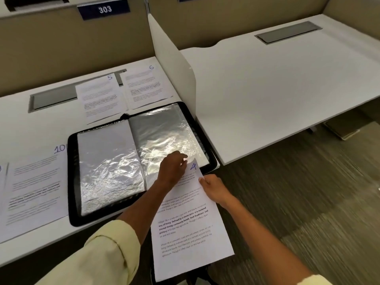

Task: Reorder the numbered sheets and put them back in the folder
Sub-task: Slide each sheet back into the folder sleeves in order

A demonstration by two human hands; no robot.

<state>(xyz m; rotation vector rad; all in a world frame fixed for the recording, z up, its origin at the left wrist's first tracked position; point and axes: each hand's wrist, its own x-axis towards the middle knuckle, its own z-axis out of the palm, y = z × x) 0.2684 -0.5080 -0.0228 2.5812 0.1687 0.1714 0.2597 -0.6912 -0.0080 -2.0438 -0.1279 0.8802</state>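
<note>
A black folder [72, 182] lies open on the desk, showing two shiny plastic sleeves [160, 132]. The sheet numbered 4 [191, 239] hangs off the desk's front edge, its top corner at the lower edge of the right sleeve. My left hand [171, 168] pinches the sleeve's edge beside that top corner. My right hand [214, 189] grips the sheet's right edge. Sheets 5 [98, 97] and 6 [144, 87] lie behind the folder. Sheet 10 [33, 188] lies to its left.
A white divider panel [174, 64] stands right of the folder, with a second white desk [277, 83] beyond it. Grey cable hatches [51, 99] are set into both desks. Another sheet's edge [2, 177] shows at far left. Carpet floor lies at the lower right.
</note>
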